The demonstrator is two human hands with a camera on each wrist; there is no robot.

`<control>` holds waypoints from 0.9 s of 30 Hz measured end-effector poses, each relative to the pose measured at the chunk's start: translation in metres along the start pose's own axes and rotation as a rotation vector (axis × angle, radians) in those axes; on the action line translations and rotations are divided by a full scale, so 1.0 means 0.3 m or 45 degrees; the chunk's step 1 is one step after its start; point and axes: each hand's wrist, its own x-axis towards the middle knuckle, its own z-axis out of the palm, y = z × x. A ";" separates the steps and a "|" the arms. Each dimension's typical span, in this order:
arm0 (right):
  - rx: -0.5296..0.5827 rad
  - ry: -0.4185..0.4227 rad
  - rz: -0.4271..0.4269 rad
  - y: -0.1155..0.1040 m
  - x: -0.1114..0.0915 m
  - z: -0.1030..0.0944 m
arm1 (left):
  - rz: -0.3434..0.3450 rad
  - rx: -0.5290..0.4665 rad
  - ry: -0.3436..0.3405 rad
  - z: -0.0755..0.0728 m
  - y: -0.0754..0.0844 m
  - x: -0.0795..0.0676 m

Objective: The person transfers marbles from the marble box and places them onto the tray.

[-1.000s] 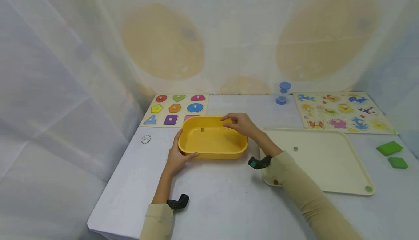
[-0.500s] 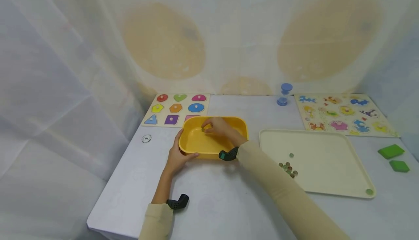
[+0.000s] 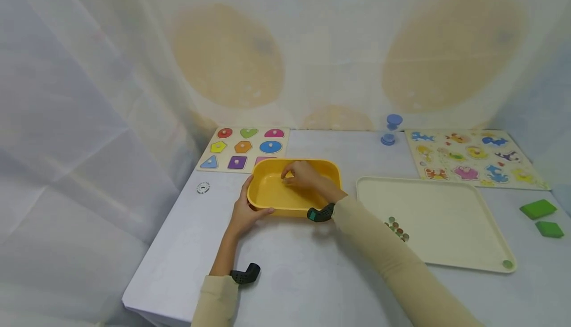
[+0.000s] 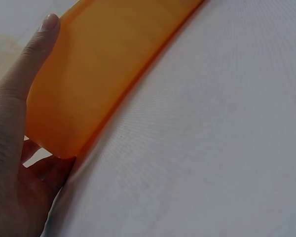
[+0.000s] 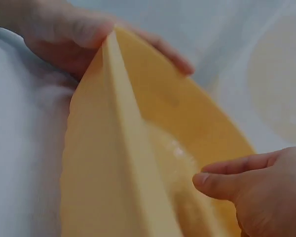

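A yellow plastic tub (image 3: 327, 213) sits on the white table. My left hand (image 3: 243, 213) grips its left end, the thumb along the front wall and the fingers round the side, as the left wrist view also shows. Inside the tub, my right hand (image 3: 303, 174) has thumb and index fingertip pinched together low over the floor, at the spot where a small green marble lay; the marble itself is hidden by the fingers. In the right wrist view, the pinching thumb (image 5: 202, 180) shows close to the tub's inner wall.
Right of the tub, a cream tray (image 3: 446, 218) holds several green and brown marbles (image 3: 397, 230), with one marble (image 3: 507, 264) at its corner. Behind stand a shape puzzle (image 3: 243, 147), a blue hourglass (image 3: 390, 130) and an animal puzzle (image 3: 477, 158). Green blocks (image 3: 538, 209) lie far right.
My right hand has gone from the tub's right rim down to the marble, which has dropped from sight between its fingertips. A marble on the tray has rolled to the others. My left hand stays.
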 end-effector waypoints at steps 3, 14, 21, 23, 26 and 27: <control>0.045 0.028 0.010 -0.018 -0.082 -0.074 | 0.014 0.001 -0.001 0.008 0.001 0.003; -0.007 0.487 0.019 0.182 -0.579 -0.308 | 0.026 -0.018 0.001 -0.002 0.011 -0.005; -0.147 0.545 0.218 0.368 -0.823 -0.300 | 0.013 -0.008 0.020 -0.021 0.013 -0.014; -0.152 0.499 0.281 0.401 -0.862 -0.285 | 0.010 -0.004 0.027 -0.022 0.011 -0.015; -0.141 0.426 0.364 0.436 -0.896 -0.262 | 0.008 0.000 0.031 -0.022 0.008 -0.014; -0.135 0.411 0.385 0.444 -0.903 -0.255 | 0.003 0.001 0.032 -0.021 0.007 -0.014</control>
